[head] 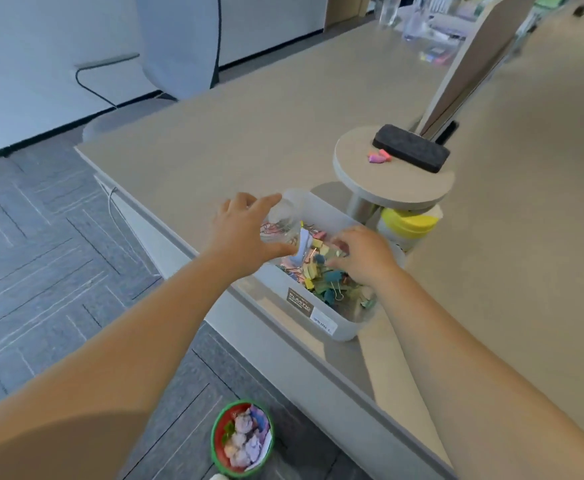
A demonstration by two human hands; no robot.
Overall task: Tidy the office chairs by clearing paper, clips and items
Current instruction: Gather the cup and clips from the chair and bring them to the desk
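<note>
Fingers (340, 244) of the right hand (365, 254) curl into the binder clips (325, 275), grip unclear; the left hand (245, 230) clasps a clear jar (281, 221) over the plastic bin (321, 317) at the tabletop (266, 133) edge. Best release clips low.

Both bare forearms are extended forward from the lower corners of the view. The left hand (245, 230) is held palm-down, with fingers spread and curved and the thumb stretched toward the right. The right hand (363, 256) is held just beside it, also palm-down, its fingers bent downward and loosely curled. The two hands are kept apart, not touching.
</note>
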